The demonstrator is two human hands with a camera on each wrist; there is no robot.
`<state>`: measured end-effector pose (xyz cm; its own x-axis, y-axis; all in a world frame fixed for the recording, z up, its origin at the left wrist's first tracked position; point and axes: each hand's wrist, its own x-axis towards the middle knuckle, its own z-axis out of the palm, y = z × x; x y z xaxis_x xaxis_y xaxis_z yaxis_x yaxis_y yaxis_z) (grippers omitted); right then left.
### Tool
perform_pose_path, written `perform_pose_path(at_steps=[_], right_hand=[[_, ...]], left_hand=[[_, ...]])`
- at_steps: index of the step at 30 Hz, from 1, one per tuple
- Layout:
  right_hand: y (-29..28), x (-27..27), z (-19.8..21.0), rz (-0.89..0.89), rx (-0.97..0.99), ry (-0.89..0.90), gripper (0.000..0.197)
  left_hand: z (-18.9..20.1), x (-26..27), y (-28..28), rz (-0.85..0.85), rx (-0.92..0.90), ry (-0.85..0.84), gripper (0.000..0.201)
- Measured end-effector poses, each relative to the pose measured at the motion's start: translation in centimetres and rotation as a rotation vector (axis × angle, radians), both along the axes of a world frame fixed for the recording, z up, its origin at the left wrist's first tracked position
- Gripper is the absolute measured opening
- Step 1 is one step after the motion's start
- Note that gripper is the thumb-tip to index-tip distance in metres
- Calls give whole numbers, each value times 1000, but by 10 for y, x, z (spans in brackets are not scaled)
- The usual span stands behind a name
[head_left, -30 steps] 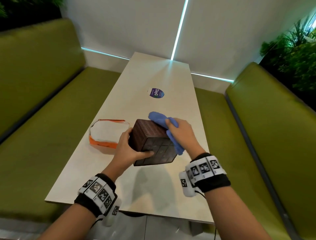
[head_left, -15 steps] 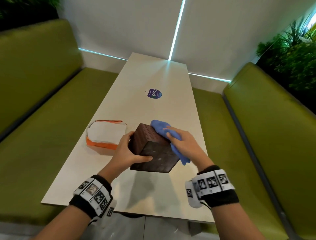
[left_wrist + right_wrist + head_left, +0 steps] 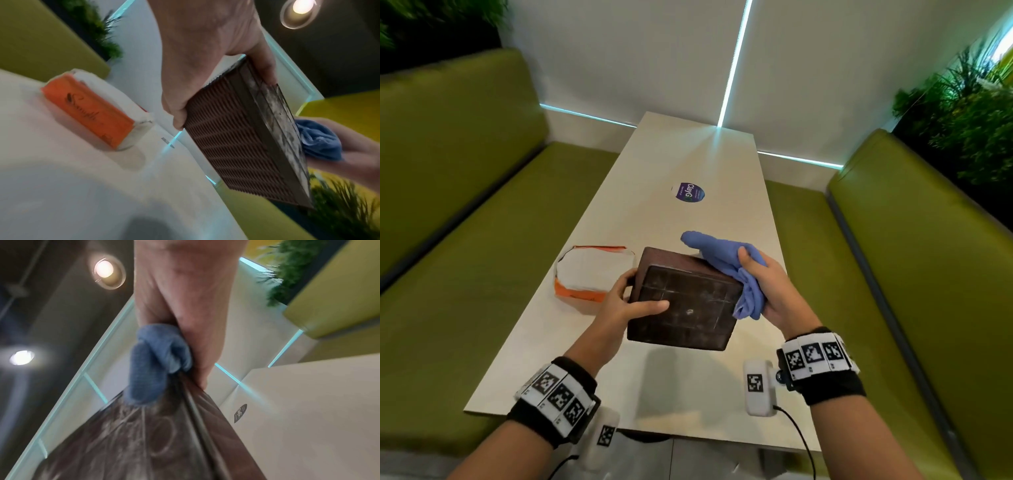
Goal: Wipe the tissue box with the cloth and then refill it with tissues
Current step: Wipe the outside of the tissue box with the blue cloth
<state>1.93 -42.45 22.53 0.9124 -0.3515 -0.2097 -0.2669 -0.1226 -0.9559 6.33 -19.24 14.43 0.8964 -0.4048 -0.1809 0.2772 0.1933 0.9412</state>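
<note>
A dark brown ribbed tissue box (image 3: 685,301) (image 3: 242,139) (image 3: 144,434) is held above the table, tipped so its dusty, scuffed flat face points at me. My left hand (image 3: 626,301) (image 3: 205,53) grips its left side, thumb on the flat face. My right hand (image 3: 767,287) (image 3: 185,305) clutches a bunched blue cloth (image 3: 726,263) (image 3: 318,141) (image 3: 156,360) against the box's right edge. A pack of white tissues in an orange wrapper (image 3: 592,270) (image 3: 96,108) lies on the table to the left of the box.
The long pale table (image 3: 688,161) carries a round purple sticker (image 3: 688,192) further back. Green bench seats (image 3: 914,260) run along both sides. Plants stand behind the right bench. A white wall closes off the far end.
The box has been tipped further, so its flat dusty face now points up at me. The right hand with the cloth has slid from the top toward the box's right edge.
</note>
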Motion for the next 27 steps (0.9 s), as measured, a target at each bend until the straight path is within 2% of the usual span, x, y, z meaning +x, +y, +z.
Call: perform_pose_path(at_steps=[2, 4, 6, 7, 10, 13, 15, 17, 18, 20, 21, 23, 25, 27], right_hand=[[-4, -11, -5, 22, 136, -63, 30], [-5, -20, -13, 41, 223, -126, 27], [0, -25, -17, 40, 135, -192, 28], [3, -29, -18, 56, 53, -228, 31], [13, -50, -23, 189, -109, -310, 49], [24, -71, -34, 266, -174, -320, 54], [30, -77, -36, 224, -161, -332, 61], [30, -71, -27, 126, -117, -284, 77], [28, -64, -21, 55, -81, -274, 71], [24, -50, -5, -27, -62, -291, 47], [23, -44, 2, -16, -73, -310, 47], [27, -41, 8, 42, -56, -361, 59], [38, -50, 0, 75, -76, -389, 71], [50, -67, -19, 105, -116, -365, 83]], left_hand=[[1, -2, 0, -32, -80, 71, 99], [5, -7, 1, -36, -167, 119, 65], [10, -11, -2, 1, -231, 159, 29], [10, -11, -3, 12, -249, 176, 21], [9, -9, -3, 77, -325, 266, 19], [10, -2, 3, 110, -403, 340, 26], [15, 2, 6, 59, -353, 293, 24], [19, 0, 5, -12, -268, 251, 26], [19, -2, 4, -46, -240, 247, 38], [17, -6, -2, -110, -202, 266, 65], [19, -9, -6, -110, -196, 277, 64], [24, -12, -12, -66, -230, 310, 49], [27, -9, -11, -19, -271, 357, 40], [28, -1, -5, 30, -291, 384, 40]])
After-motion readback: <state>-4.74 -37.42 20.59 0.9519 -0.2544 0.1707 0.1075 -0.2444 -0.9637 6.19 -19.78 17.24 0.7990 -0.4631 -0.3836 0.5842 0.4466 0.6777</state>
